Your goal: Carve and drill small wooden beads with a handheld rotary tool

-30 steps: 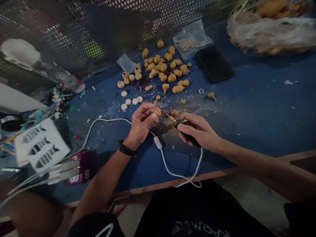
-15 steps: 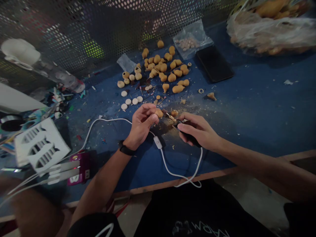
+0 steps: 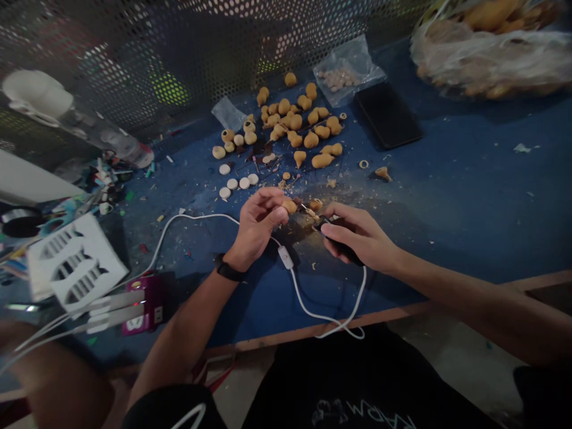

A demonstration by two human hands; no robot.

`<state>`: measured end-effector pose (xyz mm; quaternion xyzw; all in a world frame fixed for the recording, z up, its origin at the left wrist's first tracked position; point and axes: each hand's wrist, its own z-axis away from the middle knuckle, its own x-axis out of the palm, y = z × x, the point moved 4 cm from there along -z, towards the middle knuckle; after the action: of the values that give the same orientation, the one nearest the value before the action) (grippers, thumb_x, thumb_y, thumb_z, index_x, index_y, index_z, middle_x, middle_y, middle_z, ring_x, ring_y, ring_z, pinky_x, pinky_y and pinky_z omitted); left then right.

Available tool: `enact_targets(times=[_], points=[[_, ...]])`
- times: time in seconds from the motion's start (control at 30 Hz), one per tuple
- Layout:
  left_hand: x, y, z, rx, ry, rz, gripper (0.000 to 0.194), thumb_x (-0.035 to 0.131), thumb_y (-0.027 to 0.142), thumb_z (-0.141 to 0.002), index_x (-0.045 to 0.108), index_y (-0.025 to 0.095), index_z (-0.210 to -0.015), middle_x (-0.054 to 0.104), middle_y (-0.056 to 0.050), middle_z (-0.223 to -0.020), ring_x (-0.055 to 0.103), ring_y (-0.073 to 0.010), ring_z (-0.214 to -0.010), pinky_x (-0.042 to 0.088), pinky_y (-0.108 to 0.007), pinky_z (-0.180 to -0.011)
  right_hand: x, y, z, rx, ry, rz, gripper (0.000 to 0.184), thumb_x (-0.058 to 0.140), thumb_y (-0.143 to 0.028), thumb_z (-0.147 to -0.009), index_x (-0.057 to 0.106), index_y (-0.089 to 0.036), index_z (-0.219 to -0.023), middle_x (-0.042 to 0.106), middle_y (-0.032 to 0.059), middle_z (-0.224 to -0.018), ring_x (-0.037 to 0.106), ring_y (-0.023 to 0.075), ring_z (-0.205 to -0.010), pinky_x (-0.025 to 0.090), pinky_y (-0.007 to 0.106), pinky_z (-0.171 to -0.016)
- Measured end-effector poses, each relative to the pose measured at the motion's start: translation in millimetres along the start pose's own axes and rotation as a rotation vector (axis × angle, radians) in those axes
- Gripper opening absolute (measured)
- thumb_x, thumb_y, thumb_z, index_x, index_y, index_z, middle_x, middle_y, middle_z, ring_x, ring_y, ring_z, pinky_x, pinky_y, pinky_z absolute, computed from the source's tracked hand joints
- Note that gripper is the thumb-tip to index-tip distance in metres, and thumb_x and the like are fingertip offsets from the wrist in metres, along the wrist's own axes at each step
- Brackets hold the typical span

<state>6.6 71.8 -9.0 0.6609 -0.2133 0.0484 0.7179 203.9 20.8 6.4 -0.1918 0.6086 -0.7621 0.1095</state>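
My left hand (image 3: 255,225) pinches a small tan gourd-shaped piece (image 3: 289,206) between thumb and fingertips above the blue table (image 3: 469,196). My right hand (image 3: 357,235) is wrapped round a black corded tool (image 3: 338,241) whose thin tip (image 3: 308,210) points at that piece, almost touching it. A white cable with an inline switch (image 3: 285,258) runs from the tool, loops over the table's front edge and leads off to the left. A second tan piece (image 3: 316,205) lies just behind the tool tip.
Several tan gourd pieces (image 3: 304,128) and pale round discs (image 3: 236,182) lie behind my hands. Farther back sit a black phone (image 3: 388,115), a small plastic bag (image 3: 346,68) and a large bag (image 3: 487,50). A white slotted part (image 3: 74,268) and clutter lie left. Perforated metal screen behind.
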Motion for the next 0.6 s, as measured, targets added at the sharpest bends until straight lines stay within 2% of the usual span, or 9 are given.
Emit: enact_targets(times=[0.6], points=[[0.2,-0.1,0.0,-0.004,0.002,0.008,0.048,0.100,0.041,-0.067,0.071,0.022,-0.100,0.077,0.001,-0.087,0.063,-0.0066,-0.065,0.053,-0.018,-0.060,-0.8,2.0,-0.2,0.004,-0.020,-0.008,0.030,0.067,-0.049,-0.101,0.054,-0.023,-0.094,0.060,-0.0075,-0.054,0.048,0.0067,-0.037,0.036,0.021,-0.037]])
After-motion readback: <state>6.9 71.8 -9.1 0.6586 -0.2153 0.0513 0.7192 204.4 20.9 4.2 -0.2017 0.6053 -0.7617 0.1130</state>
